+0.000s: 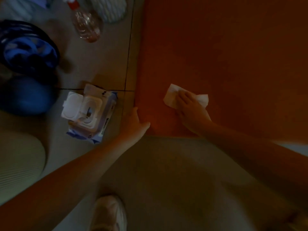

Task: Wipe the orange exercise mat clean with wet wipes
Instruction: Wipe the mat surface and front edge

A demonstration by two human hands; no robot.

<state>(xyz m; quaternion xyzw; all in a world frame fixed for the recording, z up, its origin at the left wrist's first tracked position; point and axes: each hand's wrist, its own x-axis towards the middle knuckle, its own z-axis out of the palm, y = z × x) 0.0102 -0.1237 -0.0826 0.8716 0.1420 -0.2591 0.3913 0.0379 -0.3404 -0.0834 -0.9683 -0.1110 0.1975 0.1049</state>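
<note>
pale shoe is being shown at the bottom centre of the frame, nearest the lens, beside a bent knee in light cloth. just above centre, the wet wipe is being pressed onto the orange mat by the right hand, fingers laid flat over it, near the mat's lower left corner. the left hand is being rested open on the mat's left edge, thumb spread, apparently pinning it to the tiled floor. the wipes pack is being left lid-open at centre left, near that edge. as a judgement, the wipe could be bunched under uneven pressure, the mat could be dragged if the pinning hand is lifted, and the uncovered wipes could be dried out.
</note>
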